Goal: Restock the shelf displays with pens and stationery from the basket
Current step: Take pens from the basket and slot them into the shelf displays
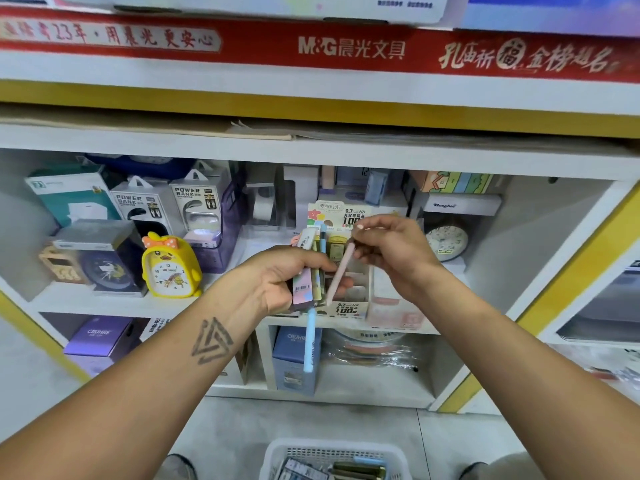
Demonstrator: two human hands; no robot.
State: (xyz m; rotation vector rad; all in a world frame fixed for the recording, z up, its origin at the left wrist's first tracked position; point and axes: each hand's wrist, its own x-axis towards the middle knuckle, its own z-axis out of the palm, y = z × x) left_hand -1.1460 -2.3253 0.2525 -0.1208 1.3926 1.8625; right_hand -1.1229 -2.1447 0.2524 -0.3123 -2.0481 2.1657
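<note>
Left hand (pixel 277 282) grips stationery bundle (pixel 308 271). Right hand (pixel 388 251) pinches pink pen (pixel 341 271) top, axis near-vertical; display box (pixel 349 292) directly behind, right hand nearer.

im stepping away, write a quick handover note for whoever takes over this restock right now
Left hand: grip closed round a bundle of stationery packs plus a blue pen hanging below the fist.
Right hand: pinches a pink pen by its upper end, the lower tip down at the bundle.
Display box marked 0.7 HB stands on the shelf right behind the hands.
Basket is on the floor below, with more packs inside.
Done: cannot tell what is already shelved.
Left: place the pink pen, the blue pen and the bundle, then empty the basket.
</note>
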